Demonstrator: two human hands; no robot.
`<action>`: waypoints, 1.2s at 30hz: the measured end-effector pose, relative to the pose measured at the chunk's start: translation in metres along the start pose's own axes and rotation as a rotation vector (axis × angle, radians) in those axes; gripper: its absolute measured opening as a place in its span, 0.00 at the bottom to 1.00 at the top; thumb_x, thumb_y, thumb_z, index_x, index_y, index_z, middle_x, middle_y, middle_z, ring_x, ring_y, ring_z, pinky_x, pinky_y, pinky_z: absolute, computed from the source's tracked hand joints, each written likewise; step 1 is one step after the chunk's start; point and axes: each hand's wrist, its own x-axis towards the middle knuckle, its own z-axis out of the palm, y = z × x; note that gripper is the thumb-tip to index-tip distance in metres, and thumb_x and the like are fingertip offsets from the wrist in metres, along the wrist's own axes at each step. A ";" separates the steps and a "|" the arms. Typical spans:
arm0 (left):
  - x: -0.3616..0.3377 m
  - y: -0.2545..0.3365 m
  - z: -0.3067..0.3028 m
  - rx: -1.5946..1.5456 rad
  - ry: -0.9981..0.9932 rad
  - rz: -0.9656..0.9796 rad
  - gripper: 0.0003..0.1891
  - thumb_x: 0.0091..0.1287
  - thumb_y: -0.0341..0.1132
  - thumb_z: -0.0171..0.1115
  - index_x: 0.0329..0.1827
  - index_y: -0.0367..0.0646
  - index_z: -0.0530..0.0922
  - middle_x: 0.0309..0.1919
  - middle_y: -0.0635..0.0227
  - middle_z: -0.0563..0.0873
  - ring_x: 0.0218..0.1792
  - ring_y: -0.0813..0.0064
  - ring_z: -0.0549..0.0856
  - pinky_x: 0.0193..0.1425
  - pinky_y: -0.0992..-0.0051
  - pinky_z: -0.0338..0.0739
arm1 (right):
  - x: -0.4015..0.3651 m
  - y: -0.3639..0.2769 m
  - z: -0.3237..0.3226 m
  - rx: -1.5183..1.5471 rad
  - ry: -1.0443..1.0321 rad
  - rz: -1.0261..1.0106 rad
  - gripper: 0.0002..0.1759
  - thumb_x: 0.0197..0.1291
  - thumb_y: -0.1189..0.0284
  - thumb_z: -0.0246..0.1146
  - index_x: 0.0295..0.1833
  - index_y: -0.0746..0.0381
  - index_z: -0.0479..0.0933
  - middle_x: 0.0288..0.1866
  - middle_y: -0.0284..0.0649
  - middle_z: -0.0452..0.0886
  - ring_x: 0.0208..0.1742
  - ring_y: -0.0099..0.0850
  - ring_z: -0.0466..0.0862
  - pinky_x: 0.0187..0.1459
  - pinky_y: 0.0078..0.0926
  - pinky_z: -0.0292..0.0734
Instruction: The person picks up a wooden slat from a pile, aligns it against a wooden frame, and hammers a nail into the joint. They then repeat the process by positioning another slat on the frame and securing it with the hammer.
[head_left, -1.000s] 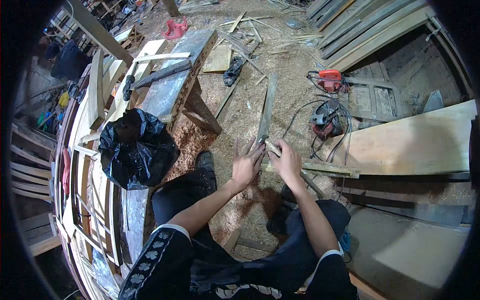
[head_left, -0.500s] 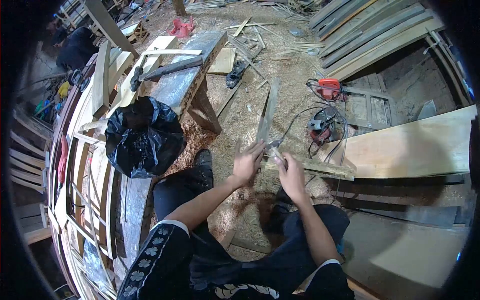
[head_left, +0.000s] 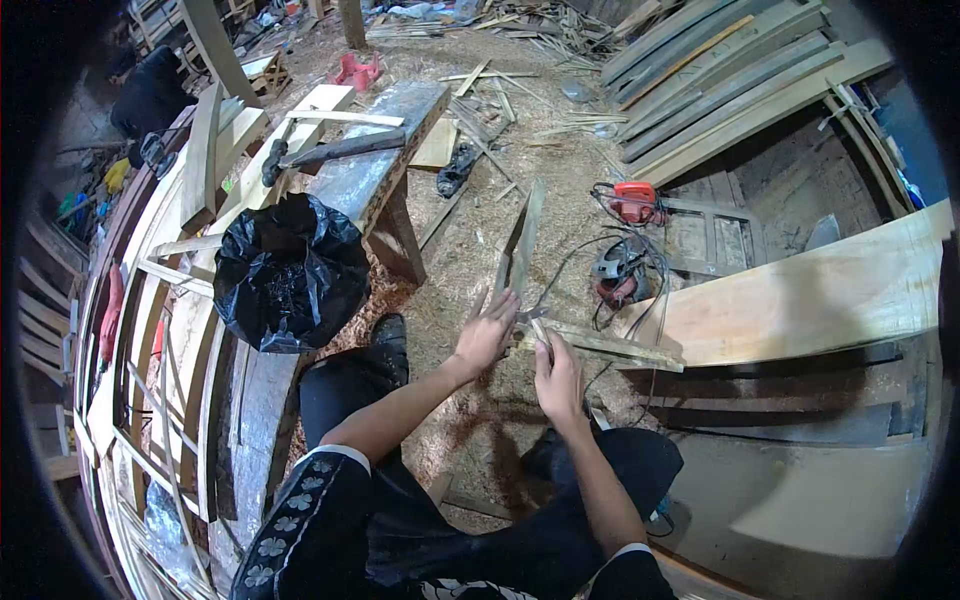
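Note:
My left hand (head_left: 484,332) lies with its fingers stretched out against the near end of a narrow wooden board (head_left: 519,245) that runs away from me. My right hand (head_left: 559,378) is closed around the light handle of a small tool with a metal head (head_left: 531,315), which looks like a hammer. The metal head is close to my left fingertips, beside the board's end. A second wooden strip (head_left: 625,346) extends to the right from this spot, and the two pieces meet at an angle. How they join is partly hidden by my hands.
A black plastic bag (head_left: 290,275) stands open at left, near a bench (head_left: 385,105). Corded power tools (head_left: 622,270) lie on the sawdust-covered floor. A wide board (head_left: 800,290) is at right; stacked planks (head_left: 720,80) lie behind. Another person (head_left: 150,95) is at far left.
The view has shifted slightly. My left fingers are more spread along the board, and the tool's metal head has turned and moved a little nearer to me.

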 end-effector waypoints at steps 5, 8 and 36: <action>0.000 -0.001 0.006 0.019 -0.010 -0.006 0.26 0.68 0.34 0.59 0.70 0.39 0.72 0.71 0.60 0.76 0.76 0.67 0.68 0.84 0.54 0.50 | 0.009 -0.001 -0.004 -0.043 0.022 0.013 0.20 0.75 0.65 0.53 0.65 0.65 0.74 0.52 0.57 0.82 0.52 0.58 0.82 0.52 0.51 0.76; -0.001 -0.002 0.007 0.015 -0.018 -0.005 0.27 0.68 0.34 0.59 0.71 0.40 0.72 0.72 0.60 0.75 0.76 0.67 0.68 0.84 0.54 0.50 | 0.014 0.010 0.002 -0.088 0.014 -0.044 0.20 0.76 0.65 0.53 0.65 0.64 0.74 0.52 0.56 0.82 0.48 0.56 0.83 0.48 0.50 0.78; 0.002 0.004 0.000 0.039 -0.033 -0.014 0.27 0.63 0.31 0.63 0.69 0.42 0.75 0.72 0.62 0.75 0.76 0.68 0.70 0.83 0.49 0.51 | 0.005 0.011 0.008 -0.087 0.150 -0.205 0.30 0.66 0.76 0.58 0.75 0.55 0.69 0.42 0.48 0.79 0.34 0.48 0.83 0.34 0.45 0.79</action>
